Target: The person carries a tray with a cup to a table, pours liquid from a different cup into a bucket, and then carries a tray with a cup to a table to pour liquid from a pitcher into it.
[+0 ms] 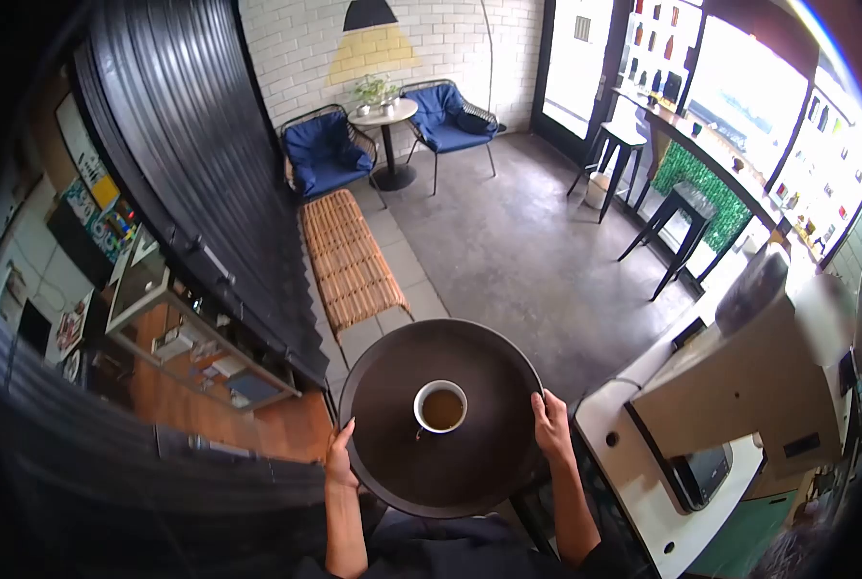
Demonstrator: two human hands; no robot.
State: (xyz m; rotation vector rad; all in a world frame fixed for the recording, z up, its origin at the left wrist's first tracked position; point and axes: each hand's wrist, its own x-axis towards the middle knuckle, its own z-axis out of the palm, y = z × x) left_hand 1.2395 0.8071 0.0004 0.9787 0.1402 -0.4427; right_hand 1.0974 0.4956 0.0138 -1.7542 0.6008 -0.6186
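**Round tray with one filled cup, carried in two hands**

1. Concrete floor: grey, filled the middle of the view. A black corrugated wall ran along its left side.
2. White counter: stood at lower right, just beside the right forearm.
3. Woven bench: lay along the foot of the corrugated wall, beyond the tray's far edge.
4. Blue armchairs: a pair, set either side of a small round table at the far brick wall.
5. Round tray: dark, held level in front of the body, above the floor and between both hands.
6. Left hand: clasped the tray's near-left rim. One digit lay along the lip and the rest were hidden beneath.
7. Right hand: gripped the right rim, with the fingers curled over the edge onto the upper face.
8. Cup: white, upright, filled with a brown drink. It stood near the tray's centre, about midway between the two hands. No finger touched it, and bare tray showed on every side.
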